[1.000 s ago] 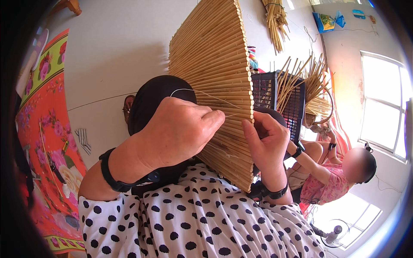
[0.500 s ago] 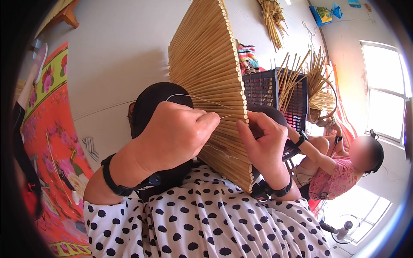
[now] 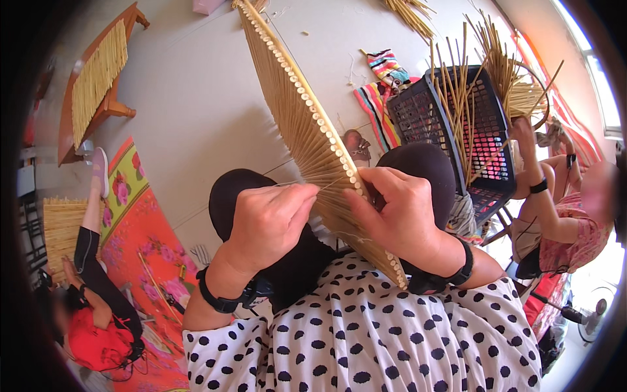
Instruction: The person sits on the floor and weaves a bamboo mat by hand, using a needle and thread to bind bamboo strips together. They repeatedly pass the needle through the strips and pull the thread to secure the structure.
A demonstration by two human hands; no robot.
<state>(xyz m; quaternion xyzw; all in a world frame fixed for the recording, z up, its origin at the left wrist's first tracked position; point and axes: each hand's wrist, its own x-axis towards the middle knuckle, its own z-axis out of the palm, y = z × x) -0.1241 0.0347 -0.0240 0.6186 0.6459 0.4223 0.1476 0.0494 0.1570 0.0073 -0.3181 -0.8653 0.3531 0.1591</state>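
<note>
"White with black dots: what's that, nearest?"

"The wearer's garment (image 3: 366, 326). The near end of the stalk mat (image 3: 317, 140) overlaps it in view."

"And the hands, against that mat?"

"The left hand (image 3: 271, 219) is left of it, thumb and finger pressed together on a thin pale thread (image 3: 326, 187) that runs toward the mat. The right hand (image 3: 401, 209) pinches the mat's edge, thumb on its left face, fingers round on the other side."

"So the mat stands between them?"

"Yes, tilted and touching the right hand. Whether the left touches it, I can't tell."

"Farther off?"

"Right of the mat, a striped cloth (image 3: 377, 112), then a dark plastic crate (image 3: 411, 117) with loose stalks (image 3: 465, 111) leaning in it. Right of both, a co-worker (image 3: 563, 228) in pink. Well left of the mat, a brown bench (image 3: 66, 140) bears a second stalk panel (image 3: 101, 78)."
</note>
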